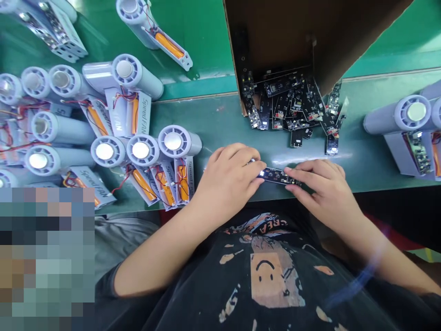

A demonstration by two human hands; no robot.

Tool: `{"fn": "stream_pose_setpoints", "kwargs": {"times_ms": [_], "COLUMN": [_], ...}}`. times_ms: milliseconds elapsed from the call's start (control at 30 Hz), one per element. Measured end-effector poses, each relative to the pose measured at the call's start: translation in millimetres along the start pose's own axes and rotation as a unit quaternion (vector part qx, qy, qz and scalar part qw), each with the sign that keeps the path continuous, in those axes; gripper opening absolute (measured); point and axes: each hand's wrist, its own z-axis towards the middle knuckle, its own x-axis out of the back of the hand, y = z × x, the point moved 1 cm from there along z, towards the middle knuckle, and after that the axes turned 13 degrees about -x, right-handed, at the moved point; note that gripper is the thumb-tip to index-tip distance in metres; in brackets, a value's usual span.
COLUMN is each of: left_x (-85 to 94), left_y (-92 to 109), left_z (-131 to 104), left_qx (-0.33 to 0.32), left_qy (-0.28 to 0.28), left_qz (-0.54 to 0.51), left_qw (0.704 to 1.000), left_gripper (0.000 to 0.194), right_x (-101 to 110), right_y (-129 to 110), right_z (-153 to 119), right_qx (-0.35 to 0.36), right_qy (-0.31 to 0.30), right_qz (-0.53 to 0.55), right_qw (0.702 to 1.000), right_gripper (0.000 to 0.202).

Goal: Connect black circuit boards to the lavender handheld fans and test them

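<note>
Between my two hands, over the near edge of the bench, lies a narrow black circuit board [274, 175] with small parts on its face. My left hand [233, 172] pinches its left end, and the fingers cover that end. A small bright spot shows beside the left fingertips. My right hand [319, 186] grips the right end between thumb and fingertips. Just beyond the hands, a heap of similar black circuit boards [296, 103] spills from the mouth of a cardboard box [275, 37].
Several pale lilac handheld fan bodies [141, 151] with orange batteries and red wires crowd the left side. One fan body [138, 23] stands farther back on the green surface. More fan bodies [403, 115] are at the right edge. A blurred patch hides the lower left.
</note>
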Motion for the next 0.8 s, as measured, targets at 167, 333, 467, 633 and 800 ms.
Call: {"fn": "stream_pose_setpoints", "kwargs": {"times_ms": [167,333,467,633,800], "left_x": [0.7,-0.6,-4.9,0.5,29.5], "left_y": [-1,1,0,0,0], "left_z": [3,2,1,-4,-42], "left_qx": [0.006,-0.009,-0.026,-0.028,-0.021], "left_qy": [-0.009,0.011,0.016,0.085,0.2], "left_qz": [-0.04,-0.027,-0.014,-0.006,0.02], "left_qw": [0.999,1.0,0.999,0.996,0.979], "left_gripper": [0.016,0.017,0.015,0.063,0.078], "right_x": [-2,-6,-19,-23,10], "right_y": [-1,-20,-26,-14,36], "right_z": [2,7,11,5,-33], "right_qx": [-0.038,-0.015,-0.012,0.013,-0.049], "right_qy": [-0.004,-0.038,-0.022,0.008,0.2], "right_qz": [0.025,-0.146,-0.22,-0.21,-0.138], "right_qw": [0.999,0.988,0.975,0.978,0.969], "right_gripper": [0.019,0.046,0.044,0.029,0.034]}}
